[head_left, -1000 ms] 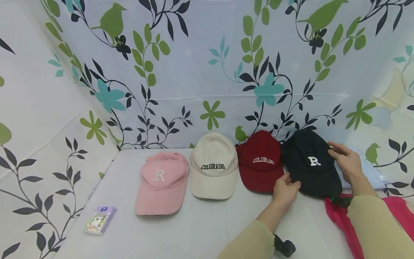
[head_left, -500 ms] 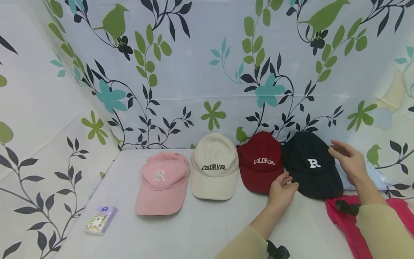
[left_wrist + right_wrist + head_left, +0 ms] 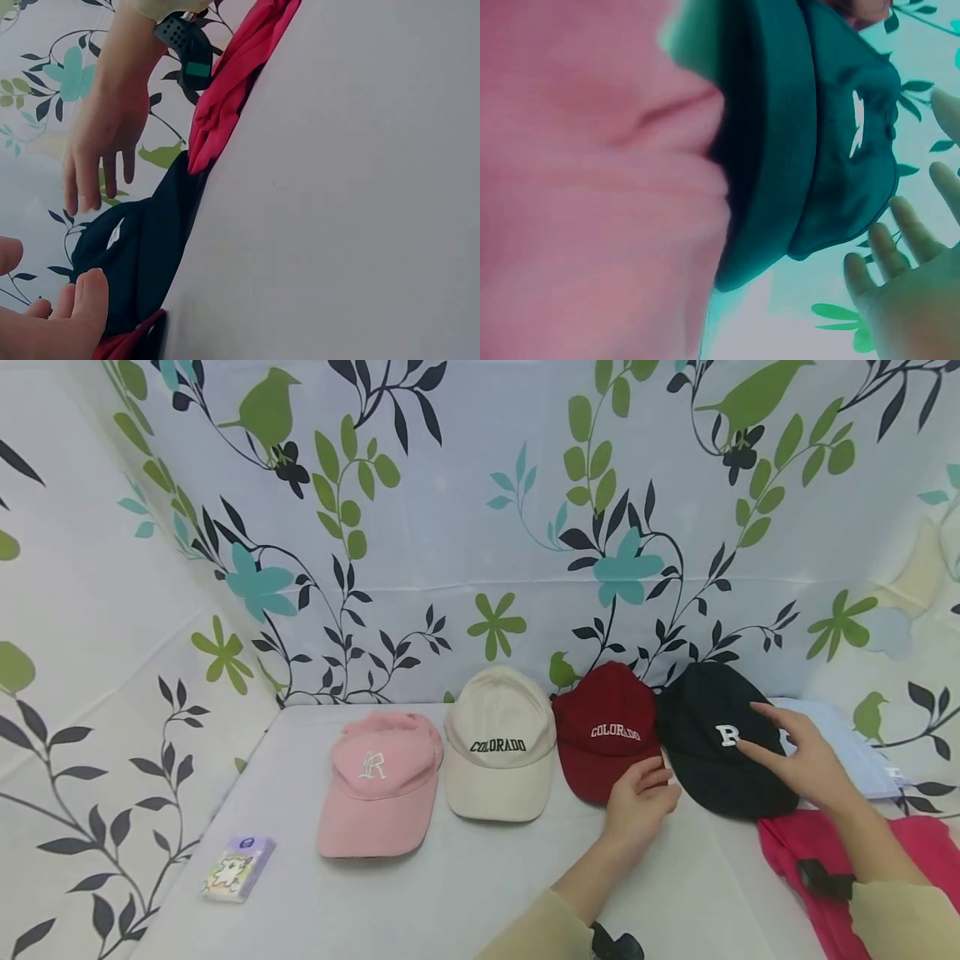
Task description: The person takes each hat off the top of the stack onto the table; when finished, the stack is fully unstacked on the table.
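Four baseball caps would be too exact a count, so several caps stand in a row along the back of the table. At the right end is a black cap with a white R, also in the right wrist view as a dark cap. My right hand hovers over its right side with fingers spread, holding nothing. Left of it sits a dark red cap lettered COLORADO. My left hand is in front of that brim, fingers loosely bent and holding nothing; whether it touches the brim I cannot tell.
A cream cap and a pink cap stand farther left. A small, lilac printed packet lies at the front left. Bright pink cloth and light blue folded cloth lie on the right. Patterned fabric hangs behind.
My left hand has shifted left, away from the black cap toward the front of the red cap. My right hand has left the black cap's right edge and now hovers over its front.
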`<state>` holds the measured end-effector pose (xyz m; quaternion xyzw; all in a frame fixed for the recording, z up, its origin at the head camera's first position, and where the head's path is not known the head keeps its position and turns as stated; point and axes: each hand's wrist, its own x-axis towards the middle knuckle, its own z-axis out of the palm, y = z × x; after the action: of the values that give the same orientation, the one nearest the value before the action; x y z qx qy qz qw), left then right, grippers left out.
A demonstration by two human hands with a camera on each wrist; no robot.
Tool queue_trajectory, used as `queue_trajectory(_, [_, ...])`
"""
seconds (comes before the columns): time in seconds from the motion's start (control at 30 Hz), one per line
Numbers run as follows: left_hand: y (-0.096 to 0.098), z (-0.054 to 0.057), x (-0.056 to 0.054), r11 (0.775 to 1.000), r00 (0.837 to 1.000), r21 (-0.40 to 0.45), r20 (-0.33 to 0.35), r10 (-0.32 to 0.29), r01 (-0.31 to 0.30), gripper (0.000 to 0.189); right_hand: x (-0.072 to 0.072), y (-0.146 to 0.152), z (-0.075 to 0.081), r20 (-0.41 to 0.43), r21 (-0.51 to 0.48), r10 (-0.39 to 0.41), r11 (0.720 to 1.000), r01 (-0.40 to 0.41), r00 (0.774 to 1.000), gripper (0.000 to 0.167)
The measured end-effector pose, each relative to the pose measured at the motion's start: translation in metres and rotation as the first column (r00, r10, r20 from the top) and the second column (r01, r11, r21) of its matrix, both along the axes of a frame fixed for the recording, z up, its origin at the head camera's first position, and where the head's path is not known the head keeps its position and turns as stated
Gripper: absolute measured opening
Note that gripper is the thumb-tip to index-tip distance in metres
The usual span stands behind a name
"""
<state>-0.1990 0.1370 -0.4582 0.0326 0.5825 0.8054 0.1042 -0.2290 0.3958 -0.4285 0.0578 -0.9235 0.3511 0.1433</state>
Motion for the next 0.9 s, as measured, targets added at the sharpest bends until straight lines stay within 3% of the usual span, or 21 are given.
queue_trajectory(0.23, [-0.024,0.001,0.008,0.997,0.997,0.024,-0.021,-0.07,0.071,0.038,0.006,-0.008,-0.008,0.014,0.138,0.051,0.989,-0.053,0.999,0.082])
queue_trajectory(0.53, [-0.053,0.004,0.015,0.99,0.987,0.038,-0.093,-0.133,0.137,0.04,0.011,-0.011,-0.02,0.153,0.33,0.049,0.939,-0.098,0.987,0.11])
queue_trajectory(0.9, [-0.09,0.004,0.016,0.984,0.981,0.068,-0.115,-0.155,0.164,0.047,0.016,-0.019,-0.028,0.227,0.368,0.029,0.923,-0.113,0.973,0.121])
